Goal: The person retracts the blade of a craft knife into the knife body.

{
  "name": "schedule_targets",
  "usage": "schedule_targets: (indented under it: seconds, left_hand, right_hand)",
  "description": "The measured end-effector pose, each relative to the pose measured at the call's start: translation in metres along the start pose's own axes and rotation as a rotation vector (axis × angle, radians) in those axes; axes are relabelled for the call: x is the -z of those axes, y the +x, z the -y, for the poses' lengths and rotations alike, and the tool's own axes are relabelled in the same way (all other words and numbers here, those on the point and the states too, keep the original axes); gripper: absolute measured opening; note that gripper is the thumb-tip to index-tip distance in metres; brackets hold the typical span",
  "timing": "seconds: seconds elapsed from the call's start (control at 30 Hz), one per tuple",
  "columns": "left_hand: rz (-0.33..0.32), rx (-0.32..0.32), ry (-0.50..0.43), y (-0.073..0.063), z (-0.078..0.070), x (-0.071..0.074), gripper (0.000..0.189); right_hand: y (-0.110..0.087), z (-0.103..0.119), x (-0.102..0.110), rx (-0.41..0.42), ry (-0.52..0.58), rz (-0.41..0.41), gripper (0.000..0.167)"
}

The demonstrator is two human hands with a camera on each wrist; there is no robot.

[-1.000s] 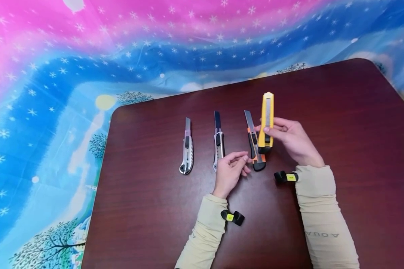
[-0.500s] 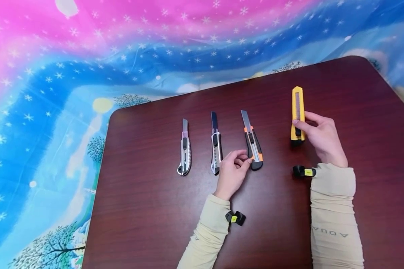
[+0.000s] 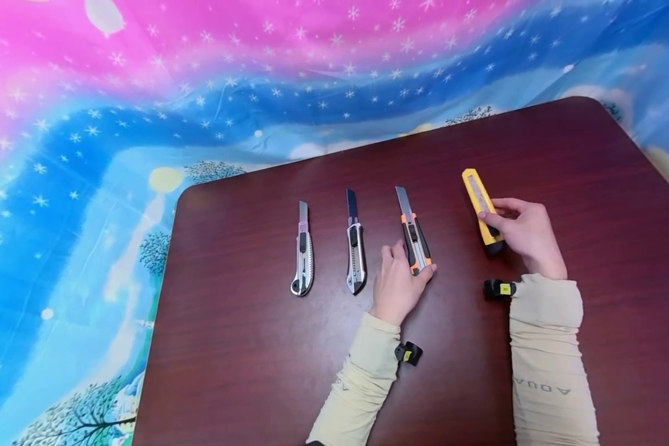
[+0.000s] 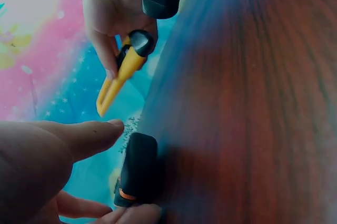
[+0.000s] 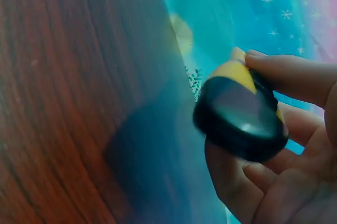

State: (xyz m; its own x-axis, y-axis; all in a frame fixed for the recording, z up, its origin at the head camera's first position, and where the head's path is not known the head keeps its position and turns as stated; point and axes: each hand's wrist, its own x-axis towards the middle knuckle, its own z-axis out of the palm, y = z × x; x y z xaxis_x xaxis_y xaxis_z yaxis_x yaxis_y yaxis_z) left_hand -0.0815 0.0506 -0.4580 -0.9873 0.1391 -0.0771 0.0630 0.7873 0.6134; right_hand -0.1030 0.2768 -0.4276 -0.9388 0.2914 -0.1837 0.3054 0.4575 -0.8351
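Observation:
My right hand (image 3: 529,232) holds a yellow utility knife (image 3: 479,207) with a black end, pinched between thumb and fingers. In the right wrist view, the knife's black end (image 5: 242,118) faces the camera, above the table. My left hand (image 3: 397,282) is spread about the lower end of an orange-and-black utility knife (image 3: 412,229) lying on the table, blade out. In the left wrist view, a gap shows between my thumb (image 4: 100,134) and that knife's black end (image 4: 139,163); my other fingers are at its far side. Whether they touch it I cannot tell.
Left of my left hand, two more utility knives lie with blades out: a silver one with a dark blade (image 3: 355,248) and a silver one with a grey blade (image 3: 303,254). All rest on a dark red-brown wooden table (image 3: 245,347). A patterned cloth (image 3: 145,93) hangs behind it.
My right hand has carried the yellow knife rightward from above the orange-and-black one, then lowered it and tilted it. My left hand has moved right and spread its fingers about the orange-and-black knife.

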Motion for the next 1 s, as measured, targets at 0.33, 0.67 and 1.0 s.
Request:
schedule_targets:
  seconds: [0.33,0.67,1.0]
  left_hand:
    - [-0.047,-0.039,-0.063,0.001,0.004,-0.01,0.069]
    - [-0.079,-0.07,-0.076,0.0,0.006,-0.011,0.066]
    - [-0.053,-0.057,-0.093,0.0,0.005,-0.01,0.066]
  right_hand:
    - [0.004,-0.002,-0.01,-0.018,-0.086,0.091,0.056]
    - [0.003,-0.001,-0.013,0.02,-0.155,0.147,0.054]
    - [0.002,0.0,-0.011,0.027,-0.275,0.173,0.056]
